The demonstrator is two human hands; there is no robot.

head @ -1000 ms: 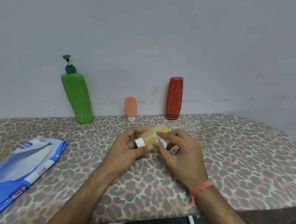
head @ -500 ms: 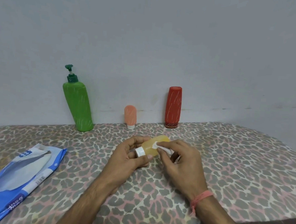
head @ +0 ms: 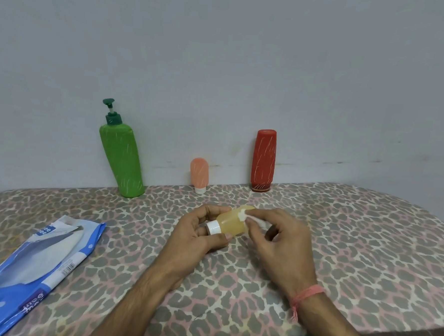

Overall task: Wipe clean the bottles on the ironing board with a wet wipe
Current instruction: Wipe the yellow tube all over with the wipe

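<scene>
Grey wall backs the leopard-print ironing board [head: 367, 241] in front of you, with four bottles in sight. Three stand along the far edge by the wall: one green pump bottle [head: 122, 159] leaning left, one small peach bottle [head: 199, 175] resting on its white cap, and one red bottle [head: 263, 160] cap-down. The fourth, a small yellow bottle [head: 232, 221], is held just above the board's middle, its long axis tilted from lower left to upper right, white cap toward you and to the left.

Your left hand [head: 198, 241] curls around the cap end, thumb and fingers gripping. Your right hand [head: 281, 245] pinches one white wet wipe [head: 244, 216] against the bottle's upper side. One blue wipes packet [head: 27, 270] lies at the near left. Bare board spreads wide to your right; its near edge runs just under your forearms.
</scene>
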